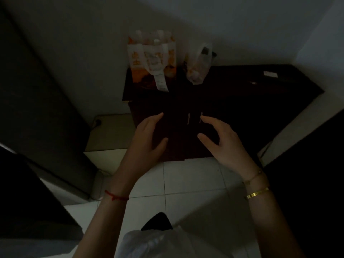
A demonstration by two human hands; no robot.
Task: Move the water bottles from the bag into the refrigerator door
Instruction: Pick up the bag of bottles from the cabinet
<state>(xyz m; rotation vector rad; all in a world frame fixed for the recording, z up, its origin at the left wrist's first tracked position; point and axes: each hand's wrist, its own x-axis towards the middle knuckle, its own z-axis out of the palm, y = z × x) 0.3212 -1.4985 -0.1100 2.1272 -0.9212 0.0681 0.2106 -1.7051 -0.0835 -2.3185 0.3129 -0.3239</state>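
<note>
Closest, a pale plastic bag (158, 244) lay between my forearms; no water bottles showed in the gloom. My left hand (147, 138) and right hand (221, 142) hovered spread wide, empty. Nothing looked moved yet.

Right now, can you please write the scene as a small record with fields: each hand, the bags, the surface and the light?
left hand: open, holds nothing, held out toward the dark cabinet
right hand: open, holds nothing, beside the left
paper bag: upright at the cabinet's back, receipt hanging from it
clear plastic bag: right of the paper bag
white plastic bag: bottom edge, near the person
bottles: not clearly visible
light: dim
</note>
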